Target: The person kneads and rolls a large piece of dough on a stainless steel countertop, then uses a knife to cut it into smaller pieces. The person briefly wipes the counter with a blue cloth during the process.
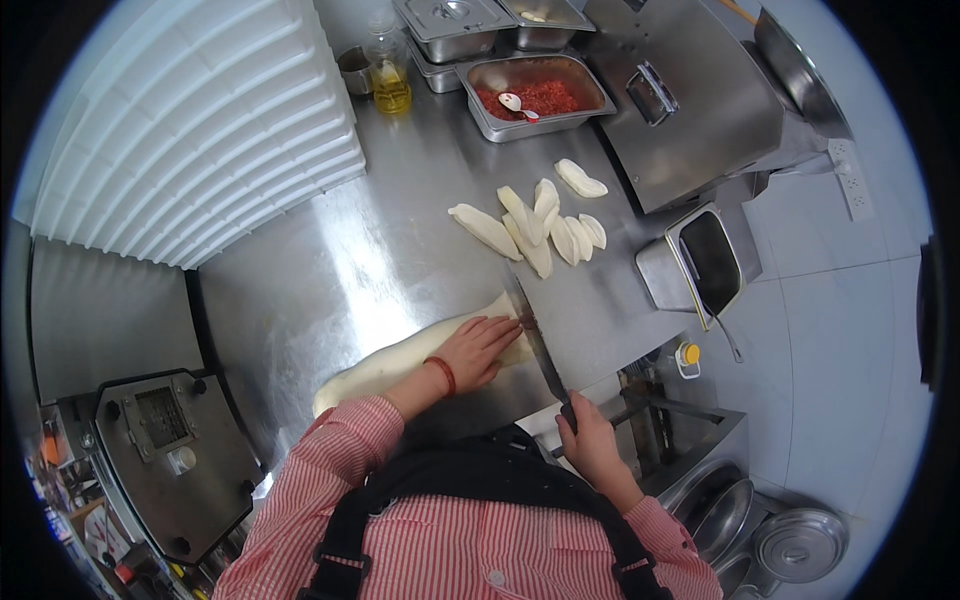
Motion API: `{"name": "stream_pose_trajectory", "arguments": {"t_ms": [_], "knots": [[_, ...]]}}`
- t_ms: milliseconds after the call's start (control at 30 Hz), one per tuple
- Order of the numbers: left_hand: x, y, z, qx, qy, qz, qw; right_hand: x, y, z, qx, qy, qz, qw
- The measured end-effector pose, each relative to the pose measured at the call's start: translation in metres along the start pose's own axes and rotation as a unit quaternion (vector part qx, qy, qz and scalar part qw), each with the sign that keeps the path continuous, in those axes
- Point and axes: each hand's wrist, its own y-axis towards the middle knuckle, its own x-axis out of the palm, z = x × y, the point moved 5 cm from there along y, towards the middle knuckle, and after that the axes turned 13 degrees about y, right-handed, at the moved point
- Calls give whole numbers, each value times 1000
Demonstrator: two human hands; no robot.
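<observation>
A long roll of pale dough [397, 354] lies along the front of the stainless steel worktop [285, 300]. My left hand [474, 351] rests flat on its right end, fingers together and pointing right. In my right hand [591, 441] is the dark handle of a long knife [546, 358]. The blade stands at the dough's cut end, close to my left fingertips; whether it touches the dough I cannot tell. Beyond the knife tip lie several cut dough pieces [485, 231], some overlapping, with one piece [580, 178] apart at the back.
At the back stand a steel pan of red filling [536, 97] with a white spoon [517, 106], lidded pans [457, 30] and an oil bottle [390, 75]. Stacked white trays [217, 112] rise on the left. A deep steel container [667, 270] sits at the right edge.
</observation>
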Motion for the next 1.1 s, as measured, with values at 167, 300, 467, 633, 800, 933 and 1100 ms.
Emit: {"name": "stream_pose_trajectory", "arguments": {"t_ms": [167,300,467,633,800,933,1100], "knots": [[-2,1,-2,0,-12,7,1000,5,-6,5,12,2,-7,1000],[1,1,-3,0,-6,6,1000,10,-11,13,-9,-18,-4,1000],[4,0,-6,-15,7,-21,1000,20,-2,12,64,-57,-62,994],[11,1,-4,-29,-7,-51,998,32,27,22,56,-83,-95,990],[12,5,-3,-60,-14,-110,992,45,57,23,39,-99,-96,990],[15,4,-4,-50,21,-93,994,49,63,25,11,-97,-60,993],[17,3,-9,-60,46,-77,994,43,71,18,-50,-66,-26,996]]}}
